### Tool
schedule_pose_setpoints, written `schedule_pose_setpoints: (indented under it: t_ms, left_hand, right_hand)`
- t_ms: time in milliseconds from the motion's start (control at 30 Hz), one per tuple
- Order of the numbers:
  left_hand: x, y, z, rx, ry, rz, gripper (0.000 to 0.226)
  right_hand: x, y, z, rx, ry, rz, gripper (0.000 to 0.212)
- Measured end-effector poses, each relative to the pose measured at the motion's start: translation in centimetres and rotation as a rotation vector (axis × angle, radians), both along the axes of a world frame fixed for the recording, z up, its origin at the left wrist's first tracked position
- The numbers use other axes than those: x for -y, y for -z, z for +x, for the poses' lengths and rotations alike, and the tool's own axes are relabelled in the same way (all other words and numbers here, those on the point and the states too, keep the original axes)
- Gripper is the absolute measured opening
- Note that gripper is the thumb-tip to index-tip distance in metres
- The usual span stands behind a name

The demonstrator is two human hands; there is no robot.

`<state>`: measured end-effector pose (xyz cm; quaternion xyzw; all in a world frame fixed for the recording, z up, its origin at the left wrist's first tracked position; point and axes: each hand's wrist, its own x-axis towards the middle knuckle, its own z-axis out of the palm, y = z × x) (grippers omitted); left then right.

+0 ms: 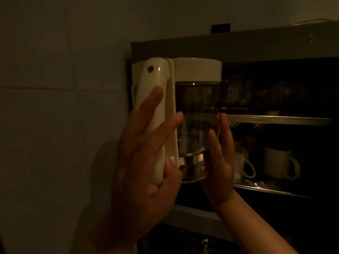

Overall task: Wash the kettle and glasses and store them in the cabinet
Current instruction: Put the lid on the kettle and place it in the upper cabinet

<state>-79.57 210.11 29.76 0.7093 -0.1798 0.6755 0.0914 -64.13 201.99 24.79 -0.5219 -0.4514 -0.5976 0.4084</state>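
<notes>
1. Left hand (145, 158) holds the kettle (185, 114) by its cream handle (156, 114). The thumb hooks round the low end of the handle, and the long fingers lie straight up along it.
2. Right hand (219, 158) is flat and wide, with straight fingers pressed on the right side of the clear glass wall.
3. Both hands hold the kettle up in front of the open cabinet (229, 46), at its left edge, near the wall. The lid (198, 68) is on top.
4. I think this step is putting the kettle away on a shelf (275, 120).
5. To do it well, keep the kettle upright and slide it in slowly. The top looks close to the cabinet frame, so it may need to go lower first.
6. Watch the two mugs (280, 162) on the low shelf to the right, so that nothing bumps them.
7. Let go only when the bottom sits flat.
8. It is dark. I can see no brand, label or words on anything.
</notes>
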Motion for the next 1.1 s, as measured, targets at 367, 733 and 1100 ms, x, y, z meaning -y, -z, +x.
schedule_pose_setpoints:
  t_ms: [367,733,1100]
  left_hand:
    - [-1.6,7.2,0.6,0.030,-0.082,0.052,0.044]
    - [-2.8,10.7,3.8,-0.010,-0.152,0.040,0.045]
    - [-4.1,12.3,6.4,-0.035,-0.126,0.009,0.036]
  right_hand:
    - [-1.4,5.9,0.2,-0.545,-0.385,-0.048,0.056]
    - [-2.8,9.0,5.2,-0.013,-0.144,-0.108,0.060]
    - [-3.6,10.6,7.4,-0.049,-0.135,-0.198,0.061]
